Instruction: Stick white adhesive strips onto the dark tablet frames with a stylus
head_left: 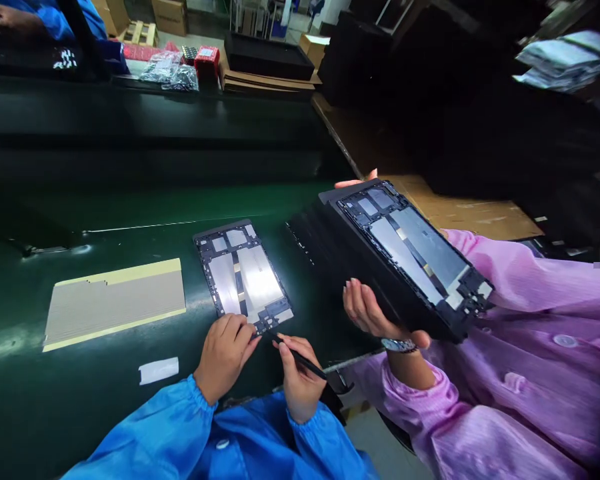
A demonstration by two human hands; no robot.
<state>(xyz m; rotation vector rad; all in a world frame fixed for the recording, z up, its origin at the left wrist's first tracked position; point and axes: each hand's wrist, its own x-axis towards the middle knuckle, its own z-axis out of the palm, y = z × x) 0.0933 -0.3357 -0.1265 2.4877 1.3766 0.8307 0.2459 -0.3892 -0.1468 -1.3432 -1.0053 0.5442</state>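
1. Bottom-left corner of black-and-silver rectangular tablet chassis (260,273): hidden under left hand (226,350).
2. Tip of slim black pointed tool (307,365) in right hand (301,380): too small to tell if touching.
3. Co-worker's far hand (357,182): mostly hidden behind dark flat panel (330,257).
4. Pink long-sleeved garment (540,373): cut off, right edge.
5. Print on brown cardboard carton (170,16): blurred.
6. Dark green worktop (105,427): cut off, left edge.

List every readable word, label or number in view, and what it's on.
No legible text.
Cardboard box: print too blurred.
Red package: label too small.
Opened tablet on the mat: any markings too small.
Tablet held by the co-worker: same.
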